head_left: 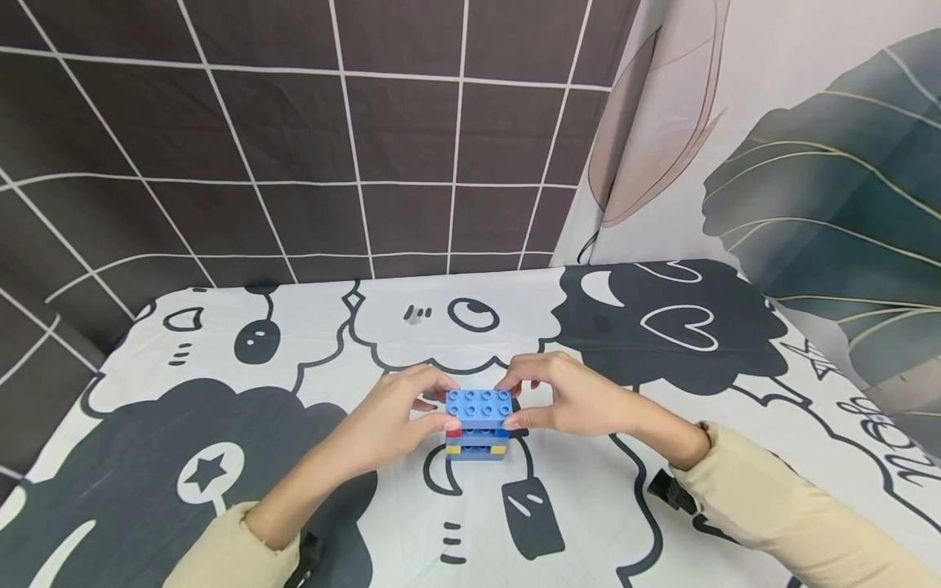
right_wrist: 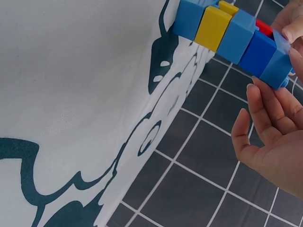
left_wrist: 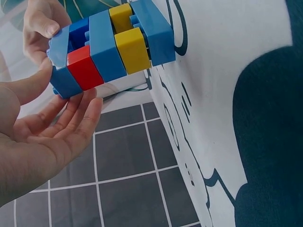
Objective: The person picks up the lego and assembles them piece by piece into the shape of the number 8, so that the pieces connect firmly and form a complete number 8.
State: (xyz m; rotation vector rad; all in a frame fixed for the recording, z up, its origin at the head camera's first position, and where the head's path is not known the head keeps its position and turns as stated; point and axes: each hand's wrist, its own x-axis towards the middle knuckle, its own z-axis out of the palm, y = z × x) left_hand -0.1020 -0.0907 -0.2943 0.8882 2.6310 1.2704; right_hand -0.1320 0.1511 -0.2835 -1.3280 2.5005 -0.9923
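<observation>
A stack of toy building bricks stands on the patterned cloth in front of me. Its top is a light blue brick [head_left: 479, 404] with studs. Beneath that, a red brick [left_wrist: 85, 68] and a dark blue brick [right_wrist: 258, 53] sit at opposite ends. Lower down come another light blue brick [left_wrist: 108, 45], two yellow bricks [left_wrist: 132, 49] and a light blue bottom brick [left_wrist: 154, 33]. My left hand [head_left: 400, 416] pinches the top brick's left end between thumb and fingers. At its right end, my right hand [head_left: 569, 396] does the same.
A white cloth [head_left: 412, 531] with dark cartoon drawings covers the table. Behind it hangs a dark curtain [head_left: 287, 131] with a white grid. A leaf-printed fabric [head_left: 845, 188] is at the right, and a thin black cable [head_left: 588, 245] shows at the back edge.
</observation>
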